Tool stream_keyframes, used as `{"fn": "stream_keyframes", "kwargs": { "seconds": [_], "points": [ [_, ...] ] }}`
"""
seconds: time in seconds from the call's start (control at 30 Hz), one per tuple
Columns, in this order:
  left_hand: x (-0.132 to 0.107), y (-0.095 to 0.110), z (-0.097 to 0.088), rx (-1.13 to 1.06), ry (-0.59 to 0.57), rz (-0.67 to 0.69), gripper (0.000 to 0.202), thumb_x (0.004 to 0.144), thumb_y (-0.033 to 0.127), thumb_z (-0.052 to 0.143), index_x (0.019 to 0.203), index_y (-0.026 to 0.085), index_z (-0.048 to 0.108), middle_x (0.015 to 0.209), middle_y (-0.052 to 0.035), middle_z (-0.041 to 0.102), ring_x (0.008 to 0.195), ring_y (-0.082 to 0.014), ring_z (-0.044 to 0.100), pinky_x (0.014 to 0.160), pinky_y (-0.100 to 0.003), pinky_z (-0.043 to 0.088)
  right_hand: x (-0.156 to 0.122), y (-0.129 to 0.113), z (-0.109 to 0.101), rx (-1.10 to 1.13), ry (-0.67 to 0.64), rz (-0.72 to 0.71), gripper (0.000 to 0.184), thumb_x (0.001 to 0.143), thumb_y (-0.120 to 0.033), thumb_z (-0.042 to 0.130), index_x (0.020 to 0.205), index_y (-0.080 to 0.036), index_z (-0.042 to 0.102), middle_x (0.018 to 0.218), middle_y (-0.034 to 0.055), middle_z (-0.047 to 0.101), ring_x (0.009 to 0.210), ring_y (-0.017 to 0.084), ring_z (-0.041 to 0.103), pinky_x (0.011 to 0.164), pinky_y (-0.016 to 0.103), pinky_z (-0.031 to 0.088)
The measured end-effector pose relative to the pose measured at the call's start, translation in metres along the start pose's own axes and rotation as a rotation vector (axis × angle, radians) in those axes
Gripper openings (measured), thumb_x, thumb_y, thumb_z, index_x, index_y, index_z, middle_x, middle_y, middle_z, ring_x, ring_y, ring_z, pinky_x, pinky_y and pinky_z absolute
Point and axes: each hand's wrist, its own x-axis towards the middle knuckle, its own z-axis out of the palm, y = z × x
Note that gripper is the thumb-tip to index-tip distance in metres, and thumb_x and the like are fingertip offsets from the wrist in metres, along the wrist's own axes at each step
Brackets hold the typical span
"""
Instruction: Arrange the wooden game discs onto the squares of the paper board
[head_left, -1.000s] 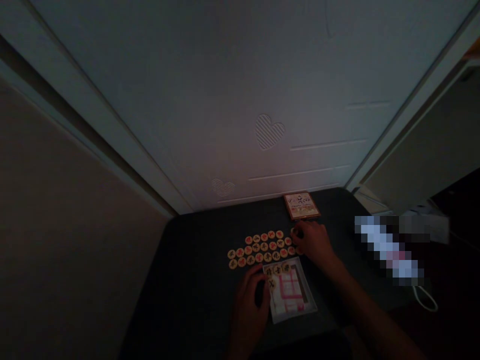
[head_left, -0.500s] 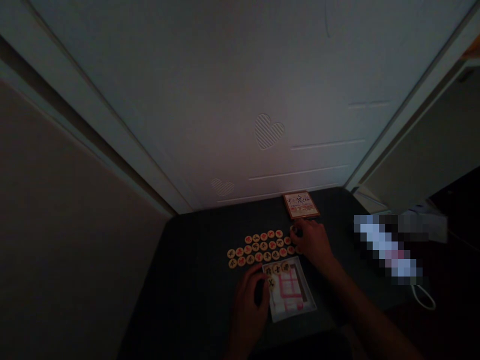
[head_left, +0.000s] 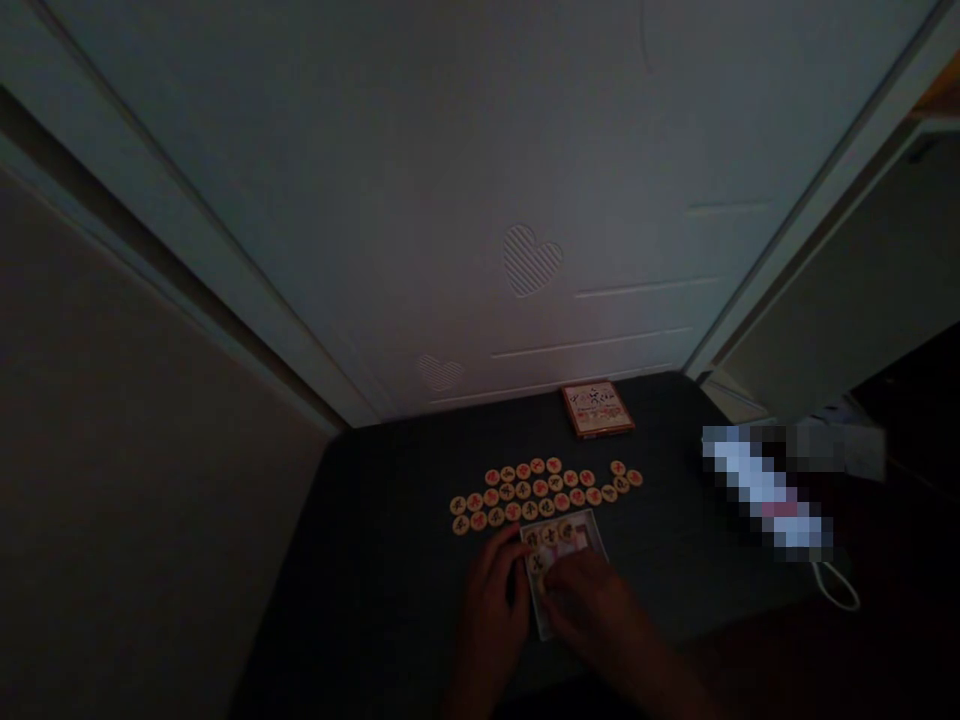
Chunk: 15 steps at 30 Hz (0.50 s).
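White panel: set upright beyond all fingers (head_left: 375, 200); embossed with hearts and lines.
Dark table: spread under both hands (head_left: 360, 560).
Right hand: held over the tray, fingers bent and bunched (head_left: 585, 595); whether a disc is pinched or merely touched cannot be told.
Left hand: thumb kept apart from curved fingers, gap visible (head_left: 495, 590); fingertips placed at tray's left edge.
Tray: set between left fingertips and right hand, partly covered by right fingers (head_left: 598, 535).
Flat box: laid well beyond the fingers, near panel (head_left: 598, 410).
Disc rows: laid out just beyond the fingertips, marked red or black (head_left: 539, 488).
Tray discs: seated along far edge, just beyond right fingers (head_left: 550, 534).
Single disc: partly hidden at right fingertips (head_left: 543, 582).
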Motion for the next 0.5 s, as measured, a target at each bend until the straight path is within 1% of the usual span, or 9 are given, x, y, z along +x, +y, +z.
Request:
{"fn": "stream_keyframes", "kwargs": {
  "seconds": [0.1,0.27,0.5],
  "points": [
    [-0.0003,0.0005,0.0003,-0.001,0.000,-0.002,0.026,0.097,0.017,0.049,0.112,0.027,0.069,0.132,-0.0067,0.065,0.121,-0.0243,0.064,0.101,-0.046,0.056,-0.0003,0.0025,0.0013,-0.013,-0.033,0.002,0.020,0.085,-0.009,0.069,0.096,-0.024,0.063,0.097,0.0009,0.070,0.094,0.021,0.068,0.087,0.036,0.055],
    [0.0003,0.0034,-0.0007,-0.011,0.009,-0.014,0.026,0.096,0.018,0.050,0.111,0.027,0.069,0.132,-0.0069,0.065,0.120,-0.0248,0.065,0.101,-0.047,0.056,-0.0009,0.0014,-0.0014,-0.028,-0.065,-0.010,0.016,0.089,-0.012,0.068,0.098,-0.025,0.065,0.100,0.0017,0.071,0.096,0.021,0.068,0.088,0.036,0.056],
    [0.0014,0.0042,-0.0005,-0.014,0.000,-0.018,0.026,0.095,0.017,0.051,0.111,0.026,0.069,0.132,-0.0071,0.065,0.120,-0.0244,0.065,0.101,-0.046,0.056,-0.0024,-0.0006,-0.0020,-0.032,-0.077,0.014,0.016,0.089,-0.013,0.069,0.099,-0.025,0.066,0.098,0.0017,0.070,0.095,0.022,0.067,0.086,0.036,0.056]
  ]
}}
